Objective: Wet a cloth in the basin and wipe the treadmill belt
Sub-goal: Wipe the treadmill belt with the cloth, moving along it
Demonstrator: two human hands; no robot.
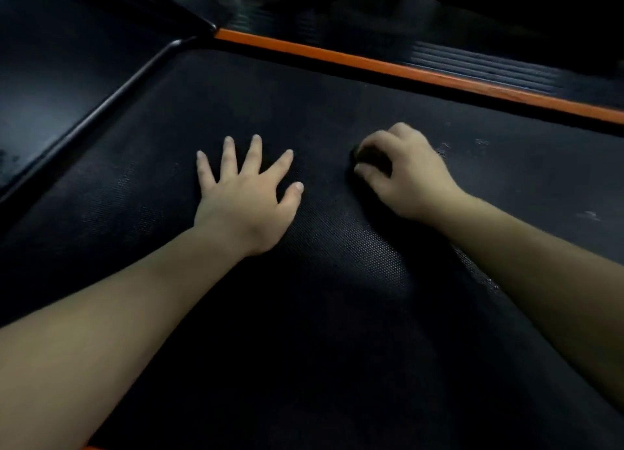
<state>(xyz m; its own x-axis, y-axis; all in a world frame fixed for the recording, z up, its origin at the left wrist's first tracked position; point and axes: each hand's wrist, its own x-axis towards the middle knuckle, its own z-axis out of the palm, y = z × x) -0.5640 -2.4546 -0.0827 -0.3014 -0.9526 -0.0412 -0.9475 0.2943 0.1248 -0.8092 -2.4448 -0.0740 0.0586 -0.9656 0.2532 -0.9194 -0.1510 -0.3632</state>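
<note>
Gripping cloth (369,159) on belt (337,95), right hand (408,176) curled round it — likely soft, limp, best bunched under palm; left hand (246,196) flat, fingers spread, on belt.

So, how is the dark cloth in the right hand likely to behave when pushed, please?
Probably floppy: the cloth bunches small under the curled fingers of the right hand. It may drag on the textured belt rather than slide.

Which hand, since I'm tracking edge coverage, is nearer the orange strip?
Right. The right hand, gripping a dark cloth, sits below the orange strip; the left hand lies flat, farther off.
</note>
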